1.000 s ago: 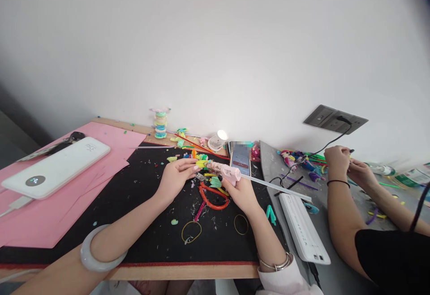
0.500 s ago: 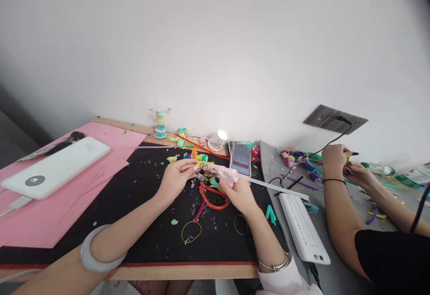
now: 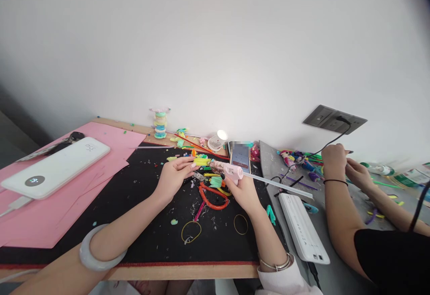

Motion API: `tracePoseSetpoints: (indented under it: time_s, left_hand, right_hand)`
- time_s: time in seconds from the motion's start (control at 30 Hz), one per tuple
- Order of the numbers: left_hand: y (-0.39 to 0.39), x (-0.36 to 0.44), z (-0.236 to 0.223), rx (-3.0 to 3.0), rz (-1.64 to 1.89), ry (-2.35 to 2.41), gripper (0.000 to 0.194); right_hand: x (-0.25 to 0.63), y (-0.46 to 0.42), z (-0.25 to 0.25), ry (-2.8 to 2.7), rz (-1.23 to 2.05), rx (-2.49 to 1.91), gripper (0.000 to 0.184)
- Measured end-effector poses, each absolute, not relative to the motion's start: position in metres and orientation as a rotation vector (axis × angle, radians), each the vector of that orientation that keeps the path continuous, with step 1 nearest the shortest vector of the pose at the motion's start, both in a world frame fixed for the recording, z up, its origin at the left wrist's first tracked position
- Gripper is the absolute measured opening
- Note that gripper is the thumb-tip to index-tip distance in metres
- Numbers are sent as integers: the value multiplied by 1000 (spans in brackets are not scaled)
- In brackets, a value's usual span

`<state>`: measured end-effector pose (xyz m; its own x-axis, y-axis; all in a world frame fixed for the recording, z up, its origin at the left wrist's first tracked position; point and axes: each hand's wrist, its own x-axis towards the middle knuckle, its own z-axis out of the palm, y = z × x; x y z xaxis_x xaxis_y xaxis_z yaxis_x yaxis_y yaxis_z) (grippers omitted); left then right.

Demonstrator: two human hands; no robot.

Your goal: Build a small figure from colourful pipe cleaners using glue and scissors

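My left hand (image 3: 174,176) pinches a yellow pipe cleaner piece (image 3: 202,162) above the black mat (image 3: 141,236). In my right hand (image 3: 243,192) is a pink glue gun (image 3: 231,171), its nozzle pointing left at the yellow piece's end. A long clear glue stick (image 3: 278,184) sticks out of the gun's back toward the right. Whether the nozzle touches the yellow piece I cannot tell. Under the gun lie a mint-green fuzzy piece (image 3: 216,182) and a bent orange-red pipe cleaner (image 3: 213,201).
A white power bank (image 3: 57,167) rests on pink sheets (image 3: 114,174) at left. Behind my hands stand a phone (image 3: 240,156) and a white cup (image 3: 217,140). A white power strip (image 3: 304,230) is at right, beside a co-worker's hands (image 3: 349,165).
My right hand and the glue gun have shifted slightly right, away from my left hand. More of the yellow piece shows between them. The co-worker's hands have moved a little.
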<state>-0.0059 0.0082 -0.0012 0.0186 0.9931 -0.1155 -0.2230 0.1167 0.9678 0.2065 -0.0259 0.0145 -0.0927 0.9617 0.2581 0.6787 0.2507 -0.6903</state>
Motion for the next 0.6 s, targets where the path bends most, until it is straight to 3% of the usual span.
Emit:
tracePoseSetpoints:
  time_s: [0.27,0.6]
  left_hand:
    - [7,-8,5,880,1215,1110,32]
    - [9,-10,3,770,1233,1022,31]
  right_hand:
    - [211,-25,15,-1840,454,-1620,30]
    - [229,-23,24,-1425,222,-1620,43]
